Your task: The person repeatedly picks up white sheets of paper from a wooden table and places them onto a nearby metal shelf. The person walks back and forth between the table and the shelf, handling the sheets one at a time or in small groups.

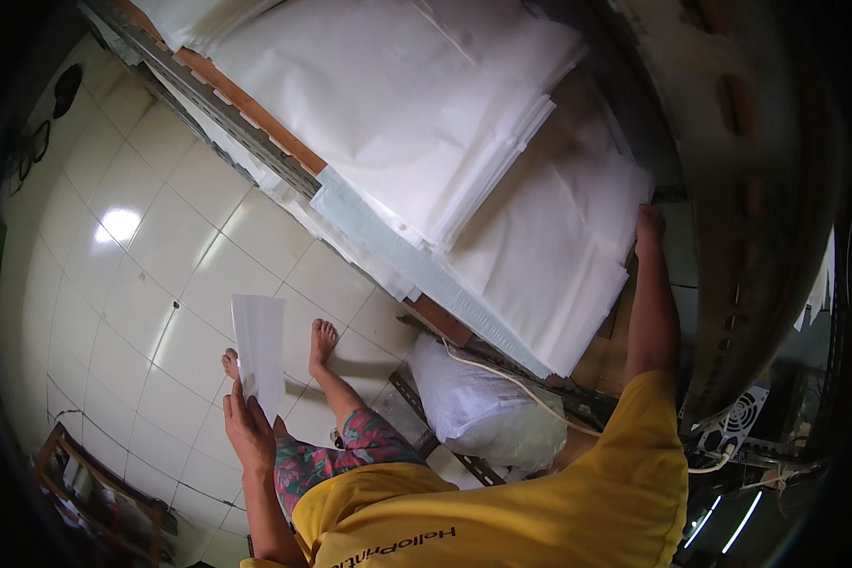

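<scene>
My left hand point(246, 428) is closed on the lower end of a narrow white sheet point(257, 346), which stands upright above the tiled floor. It looks thin and slightly see-through. My right arm reaches out to the right, where my right hand point(649, 229) is curled at the outer edge of a stack of white plastic sheets point(563, 213). Its fingers are partly hidden, so what they grip does not show. Another, higher stack of white sheets point(388, 104) overlaps this one, its layered edges fanned out.
The stacks lie on a metal-framed shelf point(237, 106). Below it sits a bulging clear plastic bag point(478, 402), with a pale cable point(502, 377) running across. A slotted metal post point(743, 189) rises at the right, near a fan unit point(740, 417). A wooden frame point(99, 483) stands lower left.
</scene>
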`<action>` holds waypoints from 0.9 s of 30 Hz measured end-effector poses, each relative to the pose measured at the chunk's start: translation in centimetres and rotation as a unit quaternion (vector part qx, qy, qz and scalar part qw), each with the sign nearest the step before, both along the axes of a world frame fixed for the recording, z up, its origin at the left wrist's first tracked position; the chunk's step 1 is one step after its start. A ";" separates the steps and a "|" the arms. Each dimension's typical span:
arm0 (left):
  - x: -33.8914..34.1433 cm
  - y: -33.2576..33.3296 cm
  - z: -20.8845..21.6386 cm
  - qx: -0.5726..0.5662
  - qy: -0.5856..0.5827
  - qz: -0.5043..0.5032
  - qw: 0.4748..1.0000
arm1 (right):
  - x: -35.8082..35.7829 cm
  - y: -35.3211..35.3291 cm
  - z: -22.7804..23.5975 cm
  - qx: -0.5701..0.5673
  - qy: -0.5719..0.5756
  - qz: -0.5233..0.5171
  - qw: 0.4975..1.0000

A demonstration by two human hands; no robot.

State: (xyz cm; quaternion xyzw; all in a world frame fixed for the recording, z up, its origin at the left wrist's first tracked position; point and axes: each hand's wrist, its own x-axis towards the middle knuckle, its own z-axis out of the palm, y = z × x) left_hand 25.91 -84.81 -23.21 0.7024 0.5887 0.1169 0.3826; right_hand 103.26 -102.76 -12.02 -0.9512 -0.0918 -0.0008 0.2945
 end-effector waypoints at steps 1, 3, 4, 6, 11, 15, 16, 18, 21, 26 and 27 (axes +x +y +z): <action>0.1 0.0 0.1 0.011 0.003 -0.006 1.000 | 1.4 -0.9 -1.2 -0.020 -0.033 -0.032 0.999; -0.8 0.2 -0.4 0.026 -0.009 -0.018 0.999 | 7.5 -6.0 -1.5 -0.065 -0.121 0.043 0.990; -1.3 0.2 -0.8 0.016 -0.024 -0.013 0.999 | 9.0 -7.1 -1.1 -0.089 -0.164 0.082 0.979; -0.8 -0.6 0.1 0.007 -0.016 0.000 1.000 | 6.7 -4.9 -2.8 -0.088 -0.128 0.069 0.985; -1.0 -1.0 0.1 -0.004 -0.045 -0.045 0.998 | 1.3 -2.4 1.0 -0.339 -0.187 0.021 0.922; 0.3 -2.0 1.2 0.011 -0.087 -0.062 0.994 | -9.4 4.6 0.8 0.017 -0.240 0.188 0.952; 0.5 -2.4 1.5 -0.008 -0.096 -0.066 0.993 | -15.3 6.8 0.4 0.134 -0.131 0.261 0.947; 1.2 -2.4 3.2 0.058 -0.072 -0.112 0.989 | -29.2 10.6 -0.4 0.280 0.131 0.398 0.864; 1.5 -2.1 5.5 0.098 -0.071 -0.146 0.982 | -48.5 14.3 2.3 -0.002 0.373 0.518 0.770; 1.3 -1.6 9.1 0.101 -0.075 -0.156 0.980 | -58.5 16.8 2.2 0.027 0.263 0.634 0.727; 1.3 -1.5 9.7 0.111 -0.081 -0.169 0.976 | -59.0 16.9 2.5 0.016 0.250 0.641 0.725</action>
